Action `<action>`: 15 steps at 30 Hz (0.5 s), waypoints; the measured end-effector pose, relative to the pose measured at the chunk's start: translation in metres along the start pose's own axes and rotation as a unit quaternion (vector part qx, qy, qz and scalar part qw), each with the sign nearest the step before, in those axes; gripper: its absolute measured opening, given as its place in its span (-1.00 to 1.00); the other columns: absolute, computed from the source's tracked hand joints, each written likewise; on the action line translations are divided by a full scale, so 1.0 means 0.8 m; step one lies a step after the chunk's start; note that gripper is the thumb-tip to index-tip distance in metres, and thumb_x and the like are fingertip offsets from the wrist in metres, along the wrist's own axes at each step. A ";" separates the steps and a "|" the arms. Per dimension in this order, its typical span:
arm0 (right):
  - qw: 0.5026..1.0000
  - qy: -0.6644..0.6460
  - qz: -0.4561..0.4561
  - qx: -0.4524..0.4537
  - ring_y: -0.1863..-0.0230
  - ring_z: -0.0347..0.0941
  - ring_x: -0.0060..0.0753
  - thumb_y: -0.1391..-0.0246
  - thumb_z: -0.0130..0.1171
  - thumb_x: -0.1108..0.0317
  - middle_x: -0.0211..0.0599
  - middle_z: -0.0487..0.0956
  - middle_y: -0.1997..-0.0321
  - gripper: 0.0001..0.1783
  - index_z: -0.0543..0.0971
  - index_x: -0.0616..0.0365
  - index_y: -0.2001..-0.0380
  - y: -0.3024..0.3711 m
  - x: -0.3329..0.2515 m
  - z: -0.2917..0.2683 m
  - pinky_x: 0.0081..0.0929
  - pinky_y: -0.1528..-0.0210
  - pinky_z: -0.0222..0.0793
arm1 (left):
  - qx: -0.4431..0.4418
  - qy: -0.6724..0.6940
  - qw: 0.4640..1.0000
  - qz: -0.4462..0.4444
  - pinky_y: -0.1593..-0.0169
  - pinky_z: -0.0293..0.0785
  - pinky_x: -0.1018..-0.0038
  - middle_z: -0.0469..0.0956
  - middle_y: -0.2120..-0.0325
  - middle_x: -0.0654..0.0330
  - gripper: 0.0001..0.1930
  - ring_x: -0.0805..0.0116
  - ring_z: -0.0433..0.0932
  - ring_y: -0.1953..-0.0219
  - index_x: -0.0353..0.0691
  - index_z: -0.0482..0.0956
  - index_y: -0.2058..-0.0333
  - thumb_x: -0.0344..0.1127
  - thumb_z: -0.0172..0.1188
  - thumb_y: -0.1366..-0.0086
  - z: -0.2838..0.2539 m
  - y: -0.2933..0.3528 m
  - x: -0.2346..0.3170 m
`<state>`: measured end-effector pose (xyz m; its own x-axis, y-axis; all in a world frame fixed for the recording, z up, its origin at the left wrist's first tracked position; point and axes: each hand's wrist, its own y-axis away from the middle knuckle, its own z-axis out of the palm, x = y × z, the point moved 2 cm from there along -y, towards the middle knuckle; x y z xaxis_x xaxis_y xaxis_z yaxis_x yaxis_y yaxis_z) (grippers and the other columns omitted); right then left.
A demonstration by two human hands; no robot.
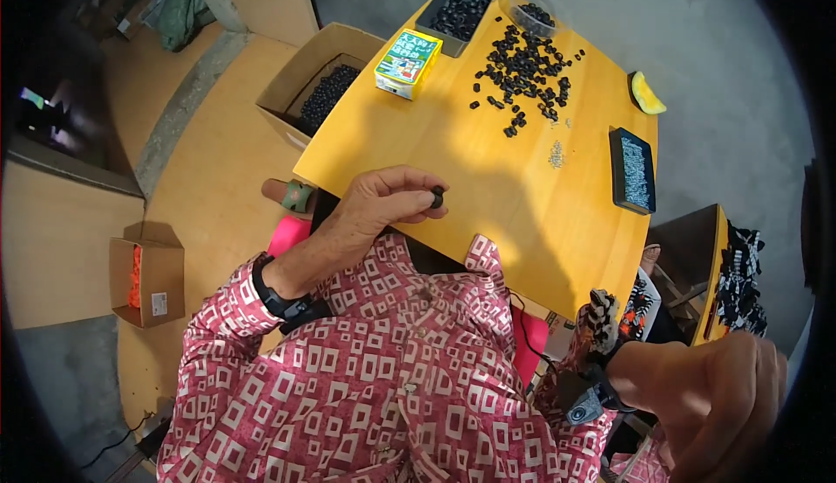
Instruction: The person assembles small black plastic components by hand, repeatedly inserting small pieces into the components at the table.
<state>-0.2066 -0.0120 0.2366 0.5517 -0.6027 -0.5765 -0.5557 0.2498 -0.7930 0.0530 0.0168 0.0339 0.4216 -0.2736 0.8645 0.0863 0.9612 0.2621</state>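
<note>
In my left hand (379,204), thumb and fingers pinch a small black plastic piece (438,196) just above the table's near edge. My right hand (727,396) is off to the lower right, beyond the table's edge, with its fingers curled closed; whatever they may hold is hidden. Many loose black plastic pieces (527,69) lie scattered on the far part of the yellow table (418,139). Closer in is a little heap of small silvery pins (556,155). More such pins fill a black tray (634,169) at the table's right edge.
A grey bin (453,46) and a clear bowl (544,0) hold more black pieces at the far end, near a yellow-green carton (407,63) and a melon slice (647,94). Cardboard boxes (283,100) stand left. Black-and-white items (740,283) lie on a surface at the right.
</note>
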 end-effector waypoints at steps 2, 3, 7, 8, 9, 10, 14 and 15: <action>1.000 -0.012 -0.002 -0.014 0.51 0.50 -0.53 -0.09 0.24 0.37 -0.51 0.63 0.44 -0.86 0.59 -0.09 0.25 0.011 -0.012 -0.024 -0.51 0.47 0.26 | 0.000 0.004 1.000 0.002 0.00 0.50 0.57 0.64 0.15 0.23 -0.71 0.44 0.65 0.09 -0.29 0.60 0.00 -0.31 0.20 -0.37 -0.003 0.000 -0.002; 1.000 -0.016 -0.006 -0.022 0.51 0.50 -0.53 -0.10 0.25 0.37 -0.52 0.63 0.44 -0.85 0.59 -0.09 0.23 0.010 -0.009 -0.017 -0.51 0.46 0.26 | -0.004 0.003 1.000 0.001 0.00 0.50 0.57 0.64 0.15 0.23 -0.71 0.45 0.65 0.09 -0.29 0.60 0.00 -0.31 0.20 -0.37 -0.006 -0.004 0.000; 0.999 -0.036 -0.013 -0.038 0.51 0.50 -0.55 -0.11 0.26 0.36 -0.53 0.63 0.43 -0.81 0.60 -0.12 0.19 0.024 -0.032 -0.037 -0.53 0.45 0.25 | 0.009 0.024 1.000 -0.004 0.00 0.49 0.56 0.64 0.16 0.23 -0.71 0.44 0.64 0.09 -0.28 0.59 0.00 -0.30 0.20 -0.37 -0.009 0.000 -0.003; 0.998 -0.041 -0.017 -0.038 0.51 0.50 -0.55 -0.11 0.26 0.35 -0.54 0.64 0.43 -0.81 0.60 -0.13 0.18 0.010 -0.014 -0.019 -0.53 0.45 0.25 | 0.016 0.015 1.000 -0.019 -0.01 0.49 0.56 0.64 0.16 0.23 -0.71 0.44 0.63 0.07 -0.28 0.59 0.00 -0.30 0.21 -0.36 -0.006 0.000 0.003; 0.998 -0.048 -0.021 -0.040 0.51 0.50 -0.55 -0.11 0.27 0.35 -0.54 0.64 0.43 -0.80 0.60 -0.14 0.17 0.004 -0.010 -0.011 -0.54 0.45 0.25 | 0.020 0.011 1.000 -0.016 -0.01 0.49 0.56 0.64 0.16 0.23 -0.71 0.44 0.63 0.07 -0.28 0.59 0.00 -0.30 0.21 -0.36 -0.011 -0.004 0.004; 0.998 -0.050 -0.020 -0.033 0.51 0.50 -0.56 -0.12 0.27 0.35 -0.55 0.64 0.43 -0.79 0.60 -0.14 0.15 -0.024 0.015 0.024 -0.54 0.44 0.25 | 0.010 0.011 1.000 -0.009 0.00 0.51 0.56 0.63 0.16 0.21 -0.73 0.42 0.64 0.07 -0.29 0.58 0.01 -0.34 0.20 -0.36 -0.012 -0.010 0.002; 0.996 -0.087 -0.013 -0.036 0.51 0.49 -0.57 -0.13 0.28 0.34 -0.56 0.64 0.42 -0.75 0.60 -0.17 0.11 0.001 -0.029 0.014 -0.56 0.43 0.24 | 0.021 -0.009 0.999 0.033 -0.01 0.52 0.56 0.63 0.16 0.18 -0.74 0.40 0.62 0.07 -0.34 0.57 0.02 -0.40 0.22 -0.35 -0.023 0.008 0.005; 0.995 -0.086 -0.011 -0.038 0.51 0.49 -0.58 -0.13 0.29 0.33 -0.57 0.64 0.42 -0.74 0.60 -0.18 0.10 -0.013 -0.031 0.016 -0.56 0.43 0.24 | 0.017 -0.036 0.998 0.054 -0.02 0.52 0.56 0.63 0.15 0.18 -0.73 0.40 0.62 0.07 -0.35 0.57 0.02 -0.40 0.23 -0.34 -0.020 0.001 0.005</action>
<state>-0.2064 0.0100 0.2564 0.6596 -0.4665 -0.5893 -0.5840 0.1754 -0.7926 0.0691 0.0169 0.0304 0.3615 -0.1722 0.9163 0.0132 0.9836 0.1797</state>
